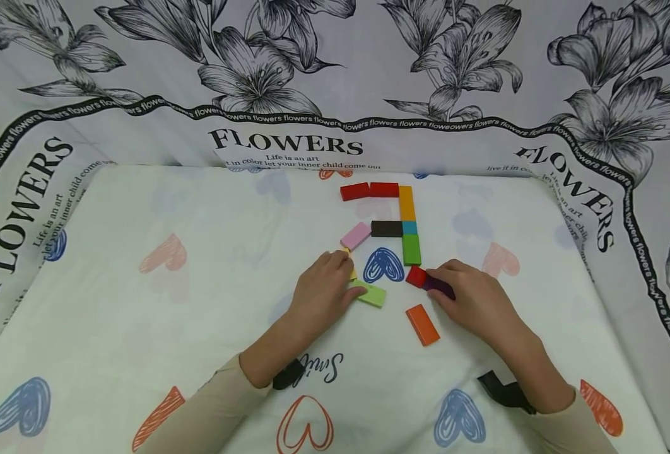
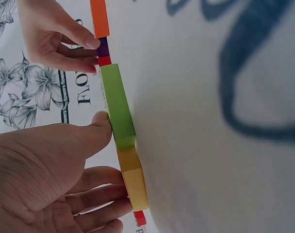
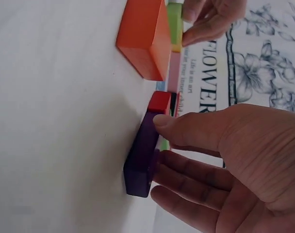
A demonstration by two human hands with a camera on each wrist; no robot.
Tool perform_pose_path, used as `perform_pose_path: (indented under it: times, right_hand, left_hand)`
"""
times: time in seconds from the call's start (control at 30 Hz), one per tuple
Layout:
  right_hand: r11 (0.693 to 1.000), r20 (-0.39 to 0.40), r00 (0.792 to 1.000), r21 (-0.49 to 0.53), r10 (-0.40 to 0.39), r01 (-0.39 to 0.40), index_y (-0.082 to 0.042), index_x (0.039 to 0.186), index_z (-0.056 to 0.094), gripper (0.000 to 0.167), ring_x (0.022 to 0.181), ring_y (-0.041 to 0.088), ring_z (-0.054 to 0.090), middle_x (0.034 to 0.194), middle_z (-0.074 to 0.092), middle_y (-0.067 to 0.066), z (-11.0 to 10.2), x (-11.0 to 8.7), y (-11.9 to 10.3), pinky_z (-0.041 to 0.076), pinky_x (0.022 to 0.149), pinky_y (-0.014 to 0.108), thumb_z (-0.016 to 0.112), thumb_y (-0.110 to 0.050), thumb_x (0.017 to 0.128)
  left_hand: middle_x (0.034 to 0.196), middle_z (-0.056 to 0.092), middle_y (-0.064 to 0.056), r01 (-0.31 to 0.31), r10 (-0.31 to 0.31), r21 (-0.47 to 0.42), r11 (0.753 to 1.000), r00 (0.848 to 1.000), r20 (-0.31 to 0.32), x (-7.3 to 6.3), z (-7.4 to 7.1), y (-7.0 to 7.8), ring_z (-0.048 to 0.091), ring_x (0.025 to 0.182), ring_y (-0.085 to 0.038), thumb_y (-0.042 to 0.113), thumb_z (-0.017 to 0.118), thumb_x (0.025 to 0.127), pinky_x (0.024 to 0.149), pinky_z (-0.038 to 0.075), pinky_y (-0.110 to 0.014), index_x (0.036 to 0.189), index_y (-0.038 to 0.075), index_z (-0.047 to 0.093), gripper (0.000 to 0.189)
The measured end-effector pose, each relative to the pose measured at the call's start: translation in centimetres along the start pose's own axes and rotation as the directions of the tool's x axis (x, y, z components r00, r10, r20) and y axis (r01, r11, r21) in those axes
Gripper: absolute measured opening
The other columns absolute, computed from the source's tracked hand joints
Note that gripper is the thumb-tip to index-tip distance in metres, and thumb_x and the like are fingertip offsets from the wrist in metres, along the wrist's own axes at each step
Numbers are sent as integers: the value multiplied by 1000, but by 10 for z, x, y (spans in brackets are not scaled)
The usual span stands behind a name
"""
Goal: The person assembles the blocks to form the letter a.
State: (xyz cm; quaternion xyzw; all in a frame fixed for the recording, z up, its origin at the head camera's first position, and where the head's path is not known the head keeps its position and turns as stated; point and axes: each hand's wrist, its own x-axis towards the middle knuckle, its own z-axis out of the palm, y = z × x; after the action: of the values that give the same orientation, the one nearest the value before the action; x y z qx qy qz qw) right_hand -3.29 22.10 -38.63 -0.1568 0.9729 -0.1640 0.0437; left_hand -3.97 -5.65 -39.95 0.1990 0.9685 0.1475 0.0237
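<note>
My left hand [image 1: 326, 284] is at the left side of the block shape. Its thumb touches the light green block [image 2: 119, 104], while its fingertips rest against the yellow block [image 2: 134, 179] joined end to end with it. On the other side, my right hand [image 1: 477, 299] pinches a purple block [image 3: 142, 145] between thumb and fingers. One end of that block meets a small red block [image 1: 416, 276], just below the green block [image 1: 411, 250]. An orange block [image 1: 423, 325] lies apart, tilted, nearer to me between the two hands.
Beyond the hands, a pink block [image 1: 356, 236], a black block [image 1: 387, 229], a small blue block [image 1: 409, 227], an amber block [image 1: 406, 203] and two red blocks, including a right-hand one [image 1: 384, 190], form a line. The white heart-print cloth [image 1: 227, 252] lies under everything.
</note>
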Motion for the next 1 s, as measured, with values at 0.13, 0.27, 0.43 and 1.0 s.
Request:
perform_pose_path:
  times: [0.13, 0.27, 0.43, 1.0]
  right_hand:
    - [1000, 0, 1000, 14, -8, 8, -6, 128, 76, 38, 96, 29, 73, 111, 78, 13, 1, -2, 2, 64, 86, 49, 83, -15, 91]
    - [1000, -8, 1000, 25, -17, 17, -5, 128, 76, 38, 97, 30, 74, 111, 79, 13, 1, -1, 3, 64, 88, 49, 83, -12, 91]
    - [999, -5, 1000, 33, -24, 25, -4, 129, 75, 39, 100, 31, 74, 113, 79, 13, 1, 0, 4, 64, 89, 51, 82, -12, 91]
    - [955, 44, 954, 36, -296, 295, -15, 123, 80, 37, 116, 25, 73, 121, 77, 2, -2, -11, -7, 64, 96, 44, 83, -2, 88]
  left_hand:
    - [136, 65, -12, 3, -3, 3, 1000, 1000, 6, 0, 2, 1, 62, 119, -26, 44, 79, 94, 97, 62, -33, 128, 6, 71, 52]
    - [137, 65, -11, 3, -4, 9, 1000, 1000, 6, 0, 2, 1, 62, 118, -25, 44, 78, 94, 97, 62, -32, 128, 6, 71, 52]
    - [137, 65, -11, 3, -3, 9, 1000, 1000, 6, 1, 3, 0, 62, 117, -24, 45, 78, 94, 97, 62, -32, 129, 6, 71, 53]
    - [135, 67, -10, -5, 5, -19, 1000, 1000, -18, 1, 0, -2, 62, 113, -24, 46, 79, 93, 94, 62, -32, 129, 9, 69, 53]
